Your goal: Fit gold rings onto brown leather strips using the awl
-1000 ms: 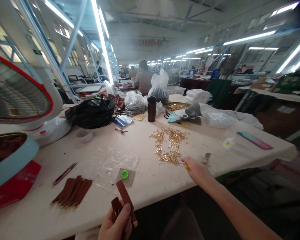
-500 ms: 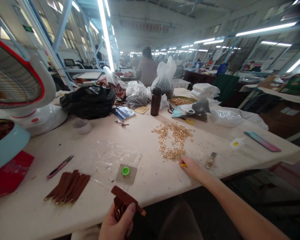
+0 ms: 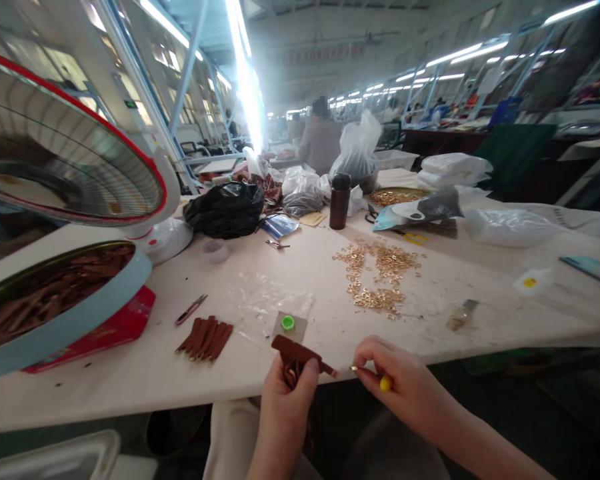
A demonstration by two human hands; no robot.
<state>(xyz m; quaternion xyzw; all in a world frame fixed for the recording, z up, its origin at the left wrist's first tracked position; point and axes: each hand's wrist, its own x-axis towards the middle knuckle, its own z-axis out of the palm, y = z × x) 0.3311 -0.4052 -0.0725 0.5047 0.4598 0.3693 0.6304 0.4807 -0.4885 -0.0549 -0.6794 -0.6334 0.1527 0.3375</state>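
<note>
Two hands are apart at the near edge of a pale surface (image 3: 317, 267). The left hand (image 3: 291, 387) is closed around brown strips (image 3: 297, 348), the top one pointing right. The right hand (image 3: 397, 373) pinches a yellow-ended tool (image 3: 385, 383), mostly hidden; a shiny bit (image 3: 354, 368) at its left is too small to identify. Farther off, gold rings (image 3: 377, 298) lie scattered. To the left, a row of leather-brown pieces (image 3: 205, 338) lies near pink snips (image 3: 191, 309), with a blue tin (image 3: 95, 317) farther left.

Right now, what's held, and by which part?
Left hand: brown strips, top one pinched between its ends. Right hand: yellow object, gripped part hidden; a shiny piece protrudes, possibly its tip.
</note>
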